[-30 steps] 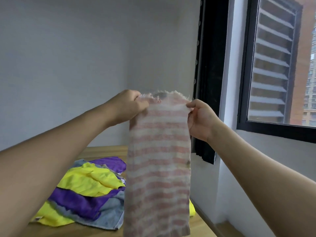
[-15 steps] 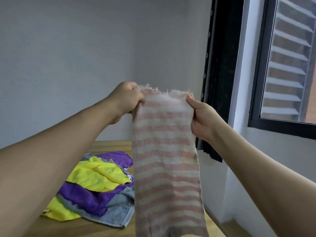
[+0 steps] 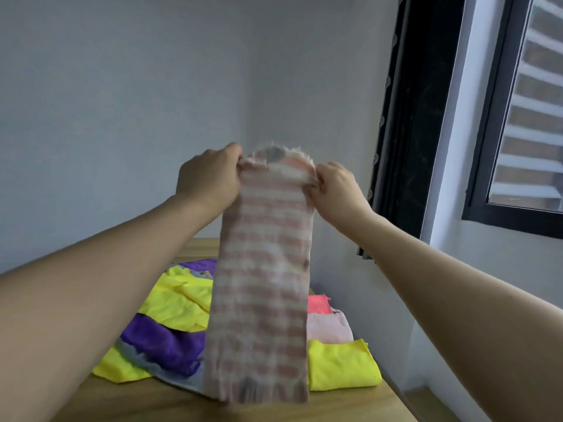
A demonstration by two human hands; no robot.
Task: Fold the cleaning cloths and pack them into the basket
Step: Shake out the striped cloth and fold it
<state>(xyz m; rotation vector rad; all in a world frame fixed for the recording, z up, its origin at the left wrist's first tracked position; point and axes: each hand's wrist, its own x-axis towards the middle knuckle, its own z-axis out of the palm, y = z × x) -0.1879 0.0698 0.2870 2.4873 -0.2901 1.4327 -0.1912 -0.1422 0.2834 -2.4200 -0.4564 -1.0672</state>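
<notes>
Frayed woven striped cloth point(image 3: 262, 287); matt wooden table point(image 3: 152, 400).

I held the cloth point(image 3: 263, 278) up before me, my left hand point(image 3: 210, 178) at its upper left corner and my right hand point(image 3: 333, 185) at its upper right. It hung over the table point(image 3: 152, 400). Behind it on the left lay a loose heap of cloths point(image 3: 170, 324); on the right, a row of folded cloths point(image 3: 338, 367). The window point(image 3: 518, 117) stood to my right.

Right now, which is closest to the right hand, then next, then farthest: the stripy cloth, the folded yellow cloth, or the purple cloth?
1. Stripy cloth: pinched by the right hand at its top.
2. Folded yellow cloth: below, on the right of the table.
3. Purple cloth: lower left, in the pile.
</notes>
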